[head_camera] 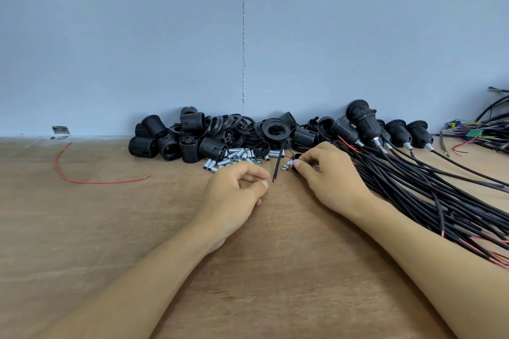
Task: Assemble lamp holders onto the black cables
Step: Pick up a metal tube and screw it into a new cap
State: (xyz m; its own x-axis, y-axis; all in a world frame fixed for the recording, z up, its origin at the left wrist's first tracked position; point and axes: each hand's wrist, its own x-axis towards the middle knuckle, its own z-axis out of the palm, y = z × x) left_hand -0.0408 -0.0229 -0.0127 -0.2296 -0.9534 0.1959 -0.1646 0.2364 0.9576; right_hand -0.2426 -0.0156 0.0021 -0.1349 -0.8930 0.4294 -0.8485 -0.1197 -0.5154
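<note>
A heap of black ribbed plastic lamp holder shells and rings (209,133) lies against the blue-grey wall (165,36) on the brown wooden tabletop (275,256). Just in front of the heap lies a scatter of short silver threaded metal tubes (237,155). In front of the heap's right end, the right hand (330,173) pinches a small black lamp holder cap with a silver threaded stub (295,159) between thumb and fingertips, the stub pointing left. A small silver hex nut (283,167) lies on the table just left of the stub. Beside it a single black cable end with a red wire tip (278,162) slants down out of the heap. In front of the tubes the left hand (234,192) rests on the table with fingers curled and thumb against them; whether it pinches anything I cannot tell. Right of the heap, a thick bundle of loose black cables (429,190) fans toward the table's near right, under the right wrist. Assembled black lamp holders on cables (363,121) lean against the wall there. Well left of the heap a loose red wire (82,180) curves across the wood.
</note>
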